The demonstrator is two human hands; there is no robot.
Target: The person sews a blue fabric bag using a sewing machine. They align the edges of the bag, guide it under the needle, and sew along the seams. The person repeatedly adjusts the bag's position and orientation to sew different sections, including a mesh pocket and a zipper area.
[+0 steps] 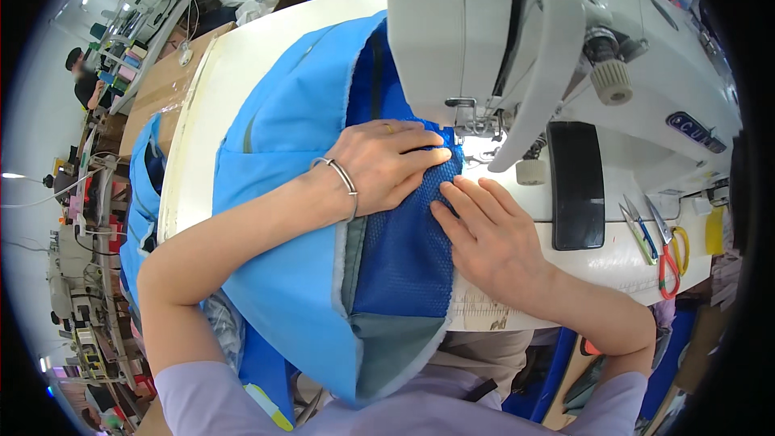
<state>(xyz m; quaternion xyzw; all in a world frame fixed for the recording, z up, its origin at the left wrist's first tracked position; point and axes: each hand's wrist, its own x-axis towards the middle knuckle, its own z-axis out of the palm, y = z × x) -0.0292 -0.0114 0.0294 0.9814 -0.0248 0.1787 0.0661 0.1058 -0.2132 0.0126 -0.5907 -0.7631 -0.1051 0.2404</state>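
Observation:
A light blue fabric bag piece with dark blue mesh and a grey-green panel lies across the white sewing table and hangs over its front edge. My left hand rests flat on the mesh, fingers stretched toward the needle area, a bracelet on its wrist. Beside the mesh's right edge, my right hand lies with fingers extended, its fingertips at the fabric. The mesh's upper edge reaches the presser foot of the white sewing machine, where a lamp lights the spot.
Right of the machine's needle lies a black phone-like slab. Red-and-yellow-handled scissors and small thread snips sit farther right. More blue fabric hangs at the table's left. A person stands in the left background among other machines.

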